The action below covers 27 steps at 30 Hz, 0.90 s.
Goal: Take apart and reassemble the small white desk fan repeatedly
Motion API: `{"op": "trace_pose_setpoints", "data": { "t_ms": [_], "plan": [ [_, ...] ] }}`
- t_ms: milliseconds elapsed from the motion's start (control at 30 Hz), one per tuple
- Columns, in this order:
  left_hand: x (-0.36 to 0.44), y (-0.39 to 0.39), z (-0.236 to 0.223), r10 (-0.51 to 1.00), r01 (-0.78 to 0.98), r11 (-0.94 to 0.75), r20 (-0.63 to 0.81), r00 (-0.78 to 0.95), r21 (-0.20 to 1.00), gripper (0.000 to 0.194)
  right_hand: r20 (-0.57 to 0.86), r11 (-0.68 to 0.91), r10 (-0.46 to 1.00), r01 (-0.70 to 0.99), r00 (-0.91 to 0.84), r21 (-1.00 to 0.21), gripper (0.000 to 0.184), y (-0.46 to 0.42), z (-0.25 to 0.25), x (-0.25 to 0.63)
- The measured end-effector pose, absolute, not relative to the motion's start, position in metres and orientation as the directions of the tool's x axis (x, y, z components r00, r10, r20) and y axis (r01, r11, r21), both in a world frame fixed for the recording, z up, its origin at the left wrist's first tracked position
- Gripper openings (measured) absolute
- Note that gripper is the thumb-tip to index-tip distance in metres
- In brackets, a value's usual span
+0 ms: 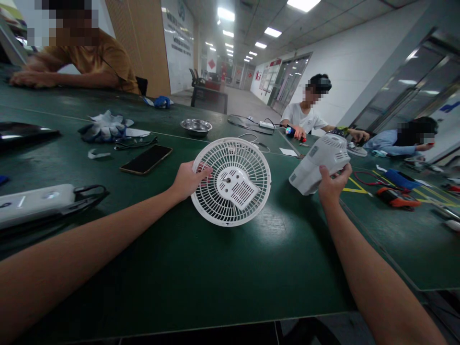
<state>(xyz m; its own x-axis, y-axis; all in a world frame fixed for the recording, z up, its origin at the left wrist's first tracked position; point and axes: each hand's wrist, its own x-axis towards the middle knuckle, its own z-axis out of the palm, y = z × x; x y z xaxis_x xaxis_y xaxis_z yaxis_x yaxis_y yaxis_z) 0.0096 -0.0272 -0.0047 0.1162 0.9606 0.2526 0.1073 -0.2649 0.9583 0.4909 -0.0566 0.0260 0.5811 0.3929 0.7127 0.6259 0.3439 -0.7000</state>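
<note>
My left hand (189, 181) grips the left rim of a round white fan grille (247, 165), thumb over the slats. The grille is tilted up over the green table, and its solid centre plate with slots and holes faces me. On the right, my right hand (332, 182) is closed around the side of a white plastic housing (312, 165) with vent slots at one end. Some of its fingers are hidden behind the housing. A gap of bare table lies between the grille and the housing.
A phone (147, 159), work gloves (106, 127) and a white power strip (39, 203) lie on the left. Behind the grille stands a metal bowl (196, 126). An orange meter (397, 197) rests at right. Several people sit around the table (223, 273).
</note>
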Motion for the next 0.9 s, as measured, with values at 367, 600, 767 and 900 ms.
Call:
{"op": "trace_pose_setpoints", "data": {
  "t_ms": [367, 600, 767, 900],
  "plan": [
    [0.008, -0.03, -0.002, 0.96, 0.11, -0.265, 0.251, 0.126, 0.958, 0.019, 0.79, 0.356, 0.264, 0.705, 0.554, -0.613, 0.068, -0.053, 0.026, 0.498],
    [0.01, -0.03, -0.002, 0.962, 0.102, -0.264, 0.254, 0.104, 0.959, 0.019, 0.711, 0.309, 0.368, 0.643, 0.599, -0.701, 0.083, -0.052, 0.028, 0.498],
    [0.009, -0.03, -0.002, 0.958, 0.108, -0.276, 0.264, 0.113, 0.955, 0.019, 0.743, 0.31, 0.397, 0.683, 0.539, -0.661, 0.083, -0.057, 0.032, 0.493],
    [0.009, -0.029, -0.003, 0.958, 0.109, -0.276, 0.265, 0.106, 0.955, 0.017, 0.792, 0.342, 0.385, 0.724, 0.473, -0.599, 0.086, -0.061, 0.031, 0.489]
  ]
}}
